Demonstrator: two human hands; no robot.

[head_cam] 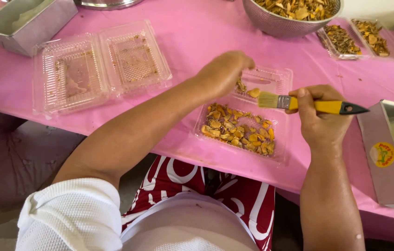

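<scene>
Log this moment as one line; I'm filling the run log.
left hand: over clamshell lid | right hand: holds brush

Table (197, 32) covered in pink sheet. Resting directly on it: open clear clamshell trays (99, 69), one tray with yellow-brown pieces (241, 132), metal colander (290, 21), metal tins (25, 23)

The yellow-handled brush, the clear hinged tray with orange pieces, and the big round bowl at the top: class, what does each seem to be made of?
Yellow-handled brush: probably painted wood or plastic with a black tip, a shiny metal band and pale bristles. Clear hinged tray: thin see-through plastic, ridged and glossy. Big round bowl: metal, grey with a dull sheen, apparently perforated.
</scene>
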